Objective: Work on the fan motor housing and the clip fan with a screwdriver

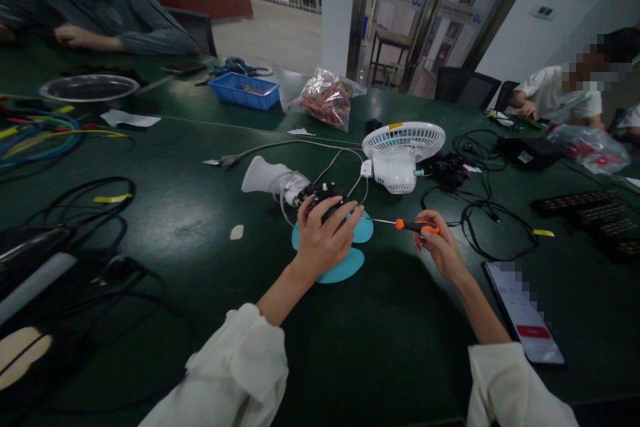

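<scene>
My right hand (441, 248) is closed around the orange and black handle of a screwdriver (407, 225). Its thin shaft points left, and the tip disappears behind the fingers of my left hand (325, 237). That left hand grips the black motor end of a white fan stand (270, 177), which lies on its side. Turquoise fan blades (343, 267) rest on the table beneath the left hand. Just beyond the hands is a white fan cage with its rear housing (400, 170), and a grey cord runs from the parts to a plug (229, 160).
A blue bin (245, 91) and a plastic bag of reddish-brown pieces (327, 103) stand toward the back. Black cables (483, 223) and a phone (523, 313) lie at the right. More cables (115, 213) spread across the left. Other people sit around the table.
</scene>
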{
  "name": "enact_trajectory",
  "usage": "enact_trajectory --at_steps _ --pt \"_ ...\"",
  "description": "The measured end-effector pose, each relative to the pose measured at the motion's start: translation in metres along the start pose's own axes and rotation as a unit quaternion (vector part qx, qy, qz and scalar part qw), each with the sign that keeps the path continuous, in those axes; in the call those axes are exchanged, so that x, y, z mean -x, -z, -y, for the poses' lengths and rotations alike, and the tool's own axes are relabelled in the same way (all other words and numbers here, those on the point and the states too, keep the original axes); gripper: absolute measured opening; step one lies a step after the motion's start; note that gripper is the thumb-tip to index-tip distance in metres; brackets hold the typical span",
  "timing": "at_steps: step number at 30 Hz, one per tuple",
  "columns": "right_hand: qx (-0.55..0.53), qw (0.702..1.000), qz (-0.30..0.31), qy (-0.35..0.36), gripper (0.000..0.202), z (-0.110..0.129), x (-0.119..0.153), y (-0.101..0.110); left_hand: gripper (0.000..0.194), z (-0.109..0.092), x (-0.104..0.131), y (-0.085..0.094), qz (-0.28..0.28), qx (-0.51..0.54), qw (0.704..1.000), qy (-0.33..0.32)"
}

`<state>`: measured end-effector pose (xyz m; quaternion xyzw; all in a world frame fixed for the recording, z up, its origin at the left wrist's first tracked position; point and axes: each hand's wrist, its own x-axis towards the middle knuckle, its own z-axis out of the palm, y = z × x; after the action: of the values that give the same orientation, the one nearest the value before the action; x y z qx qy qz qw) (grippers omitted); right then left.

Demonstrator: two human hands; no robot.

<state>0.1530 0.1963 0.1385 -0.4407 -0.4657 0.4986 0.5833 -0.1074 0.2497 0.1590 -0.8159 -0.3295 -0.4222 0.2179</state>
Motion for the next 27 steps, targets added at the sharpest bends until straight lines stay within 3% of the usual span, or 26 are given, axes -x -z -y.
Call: enact_trajectory --at_steps 11,19,27 --pt "-0.012 1.000 0.004 0.016 0.026 -0.0007 -0.0015 -0.0020 0.042 -0.0003 0.0006 -0.0009 -0.002 -0.001 1.000 0.003" --pt "0.008 0.999 -0.036 -0.003 0.034 -0.0024 -0.0003 -0.0038 0.046 0.0000 0.0006 -0.0006 -0.005 0.008 1.000 0.003" --pt "-0.023 0.999 -0.012 0.022 0.042 0.0036 0.0003 -0.0068 0.044 -0.0002 0.0008 -0.0014 -0.008 0.000 1.000 0.001"
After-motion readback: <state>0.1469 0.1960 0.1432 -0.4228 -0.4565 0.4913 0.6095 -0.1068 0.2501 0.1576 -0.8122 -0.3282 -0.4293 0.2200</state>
